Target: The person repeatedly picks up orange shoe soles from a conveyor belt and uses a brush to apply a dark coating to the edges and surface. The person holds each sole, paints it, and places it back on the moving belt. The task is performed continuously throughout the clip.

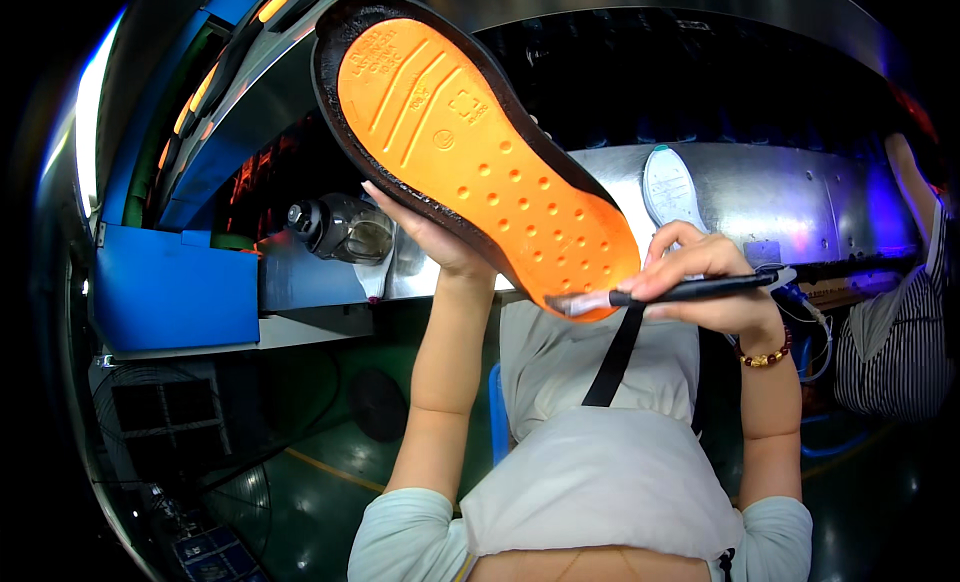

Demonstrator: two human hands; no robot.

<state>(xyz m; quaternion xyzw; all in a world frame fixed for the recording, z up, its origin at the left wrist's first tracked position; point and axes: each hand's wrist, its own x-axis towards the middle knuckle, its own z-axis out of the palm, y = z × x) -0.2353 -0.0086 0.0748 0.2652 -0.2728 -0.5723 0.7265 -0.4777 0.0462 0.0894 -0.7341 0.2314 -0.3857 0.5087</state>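
A large shoe sole [540, 197], orange inside with a raised black rim, is tilted up in front of me. My left hand [435, 237] grips it by its left edge, with most of the fingers hidden behind it. My right hand [700, 267] pinches a brush [705, 287] with a black handle and pale bristles. The brush lies almost level, its bristles at the orange surface near the sole's closest end. From this angle I cannot tell how firmly they touch.
A metal worktable [800, 197] spans the far side, holding a pale shoe-shaped piece [670, 185] and a dark clear bottle [350, 230]. Blue machinery [175, 292] stands left, with orange soles along its curved track. Another person in striped clothing [895, 347] is at the right.
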